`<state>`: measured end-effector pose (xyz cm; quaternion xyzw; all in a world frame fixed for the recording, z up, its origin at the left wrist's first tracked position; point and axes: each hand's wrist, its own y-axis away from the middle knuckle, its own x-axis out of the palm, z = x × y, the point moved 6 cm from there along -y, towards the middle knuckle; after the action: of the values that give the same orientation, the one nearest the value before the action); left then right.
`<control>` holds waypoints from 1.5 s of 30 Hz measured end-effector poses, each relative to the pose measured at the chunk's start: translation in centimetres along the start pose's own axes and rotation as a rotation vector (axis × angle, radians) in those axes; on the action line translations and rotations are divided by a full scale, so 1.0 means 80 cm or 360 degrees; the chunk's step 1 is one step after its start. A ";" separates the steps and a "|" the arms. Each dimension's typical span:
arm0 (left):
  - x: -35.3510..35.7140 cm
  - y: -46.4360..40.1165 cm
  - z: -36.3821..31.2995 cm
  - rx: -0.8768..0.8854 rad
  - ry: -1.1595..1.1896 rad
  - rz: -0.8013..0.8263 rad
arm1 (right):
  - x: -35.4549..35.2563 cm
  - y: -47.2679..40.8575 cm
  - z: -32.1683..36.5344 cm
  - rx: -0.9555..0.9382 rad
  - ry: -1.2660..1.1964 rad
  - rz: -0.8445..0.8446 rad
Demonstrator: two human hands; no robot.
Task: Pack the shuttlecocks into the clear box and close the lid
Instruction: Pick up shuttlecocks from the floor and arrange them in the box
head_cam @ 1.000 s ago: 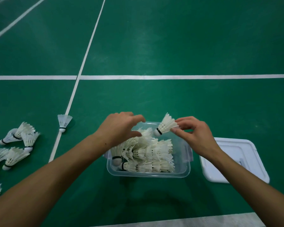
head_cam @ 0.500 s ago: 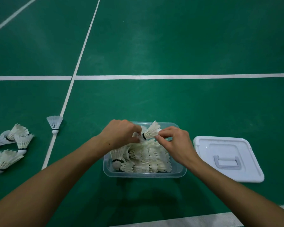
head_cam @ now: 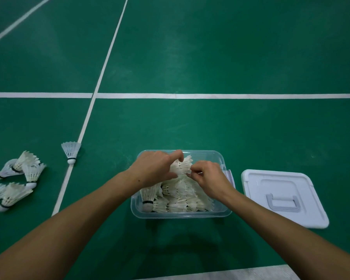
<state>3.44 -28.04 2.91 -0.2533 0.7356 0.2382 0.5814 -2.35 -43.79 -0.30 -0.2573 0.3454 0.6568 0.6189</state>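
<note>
Box (head_cam: 220,213): clear, on the green floor (head_cam: 210,57); I see it nearly full of shuttlecocks lying on their sides, feathers close to the rim.
Held shuttlecock (head_cam: 183,165): above the far half of the box, between both my hands, feathers pointing away from me.
Left hand (head_cam: 154,168): over the box's far-left corner, thumb and fingers pinching the held shuttlecock at its left.
Right hand (head_cam: 208,176): over the box's right half, fingertips pressed together on the same shuttlecock's feathers.
Lid (head_cam: 281,197): off, flat on the floor just right of the box, handle side up, not touching it.
Loose shuttlecocks (head_cam: 18,178): scattered on the floor well left of the box; one more (head_cam: 70,151) stands upright on a white line (head_cam: 85,122).
Open room: bare floor beyond the box's far edge and between box and left cluster.
</note>
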 end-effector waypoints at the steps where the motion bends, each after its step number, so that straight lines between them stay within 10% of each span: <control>1: -0.002 0.002 0.001 -0.0005 0.0051 -0.0014 | -0.001 0.000 0.000 0.0006 0.0005 0.0009; 13: -0.064 0.020 0.001 0.0103 0.1069 -0.0437 | -0.073 0.030 0.032 -0.0027 -0.0111 -0.0129; 18: -0.088 0.011 -0.020 0.0228 0.1262 -0.0580 | -0.051 0.038 0.085 -0.0137 -0.0713 0.0344; 29: -0.087 0.011 0.001 0.0041 0.1088 -0.0816 | -0.057 0.044 0.066 -0.0186 -0.0832 0.0302; 38: -0.001 0.006 -0.001 0.0001 0.0048 -0.0468 | -0.137 0.062 -0.040 0.0157 -0.0549 -0.0465; 45: 0.024 -0.017 -0.013 -0.0105 0.0013 -0.0360 | -0.117 0.061 -0.053 0.0209 -0.0423 -0.0479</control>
<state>3.18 -29.91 1.16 -0.3547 0.6963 0.1942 0.5930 -6.64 -52.97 4.83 -0.1761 0.2604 0.5613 0.7656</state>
